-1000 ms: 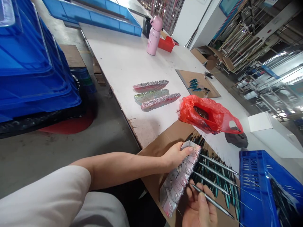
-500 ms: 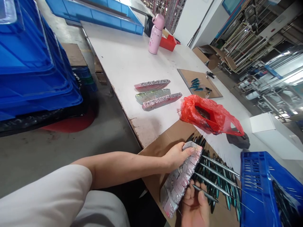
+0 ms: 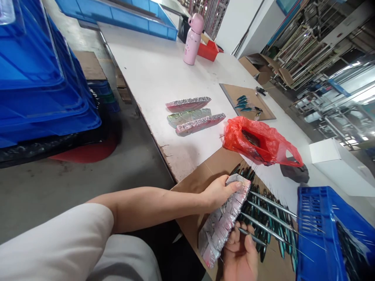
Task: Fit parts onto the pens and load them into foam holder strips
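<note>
My left hand (image 3: 221,193) grips the upper end of a foil-wrapped block (image 3: 224,222), thumb on top. Several slim grey pieces with thin wires (image 3: 272,212) stick out from the block's right edge. Below them, my right hand (image 3: 241,249) has its fingers curled around one end of another slim grey piece (image 3: 252,237), close to the block's lower right edge. Under the block, many dark and teal slim pieces (image 3: 283,249) lie in rows on a brown cardboard sheet (image 3: 202,171).
Three wrapped blocks (image 3: 200,124) lie on the white table (image 3: 155,78). Beyond the cardboard is a red plastic bag (image 3: 234,136); a blue crate (image 3: 315,234) stands at right. A pink bottle (image 3: 191,43) and a board with small teal pieces (image 3: 263,111) are farther back. Blue bins (image 3: 38,97) are stacked left.
The slim piece in my right hand has shifted slightly left, toward the block. My left hand keeps its hold on the block.
</note>
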Available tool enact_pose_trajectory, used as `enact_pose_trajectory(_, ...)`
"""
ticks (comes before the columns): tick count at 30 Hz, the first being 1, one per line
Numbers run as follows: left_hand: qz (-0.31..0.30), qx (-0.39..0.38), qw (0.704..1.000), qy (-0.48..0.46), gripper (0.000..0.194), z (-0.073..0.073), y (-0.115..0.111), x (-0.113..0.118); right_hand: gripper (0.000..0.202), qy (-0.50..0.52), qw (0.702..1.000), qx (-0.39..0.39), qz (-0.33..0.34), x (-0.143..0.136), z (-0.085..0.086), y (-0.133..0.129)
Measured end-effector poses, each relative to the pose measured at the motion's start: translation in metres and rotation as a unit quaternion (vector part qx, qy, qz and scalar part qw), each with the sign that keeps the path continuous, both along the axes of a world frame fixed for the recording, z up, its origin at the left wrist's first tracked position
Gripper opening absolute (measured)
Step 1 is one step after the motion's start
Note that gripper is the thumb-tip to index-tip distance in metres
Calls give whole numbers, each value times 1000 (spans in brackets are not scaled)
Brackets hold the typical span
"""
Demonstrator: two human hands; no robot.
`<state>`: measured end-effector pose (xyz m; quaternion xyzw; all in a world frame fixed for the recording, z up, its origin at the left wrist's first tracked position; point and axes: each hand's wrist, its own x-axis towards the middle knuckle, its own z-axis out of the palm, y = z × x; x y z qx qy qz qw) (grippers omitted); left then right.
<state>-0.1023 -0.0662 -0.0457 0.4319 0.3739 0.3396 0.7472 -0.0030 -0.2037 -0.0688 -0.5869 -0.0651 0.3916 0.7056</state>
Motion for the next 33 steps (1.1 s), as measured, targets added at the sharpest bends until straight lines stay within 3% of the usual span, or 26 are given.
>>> enact_pose_trajectory(4, -2, 5, 1000, 18, 55, 1, 0, -1, 23, -35, 999, -3, -8, 0, 6, -3)
enact_pose_trajectory(8, -4, 13, 1000, 20, 55, -1, 1, -1, 25, -161, 986, 15, 29, -4, 14, -4)
enact_pose_trajectory(11, -3, 15, 1000, 4, 54, -3, 0, 0, 24, -215, 976, 19, 5, -11, 20, -1)
enact_pose_trajectory(24, 14, -29, 999, -38, 51, 2, 1, 0, 27, -209, 978, -6, -6, -27, 31, 13)
enact_pose_trajectory(30, 27, -61, 994, -90, 47, 5, 4, -1, 44, -191, 979, -44, 48, -28, 36, 8)
enact_pose_trajectory(33, 33, -123, 982, -138, 47, 8, 7, -3, 53, -227, 970, -35, 75, -10, 38, -5)
